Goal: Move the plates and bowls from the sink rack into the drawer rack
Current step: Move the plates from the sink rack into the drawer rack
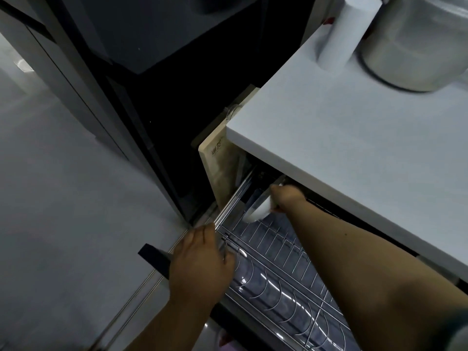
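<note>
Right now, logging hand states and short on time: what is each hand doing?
Left hand: grips the drawer rack at its near rail.
Right hand: holds a white bowl over the rack's far end.

Under the countertop (354, 138): drawer rack (286, 269) pulled out, bowl (258, 210) at its far end, kettle (415, 44) on top.
</note>
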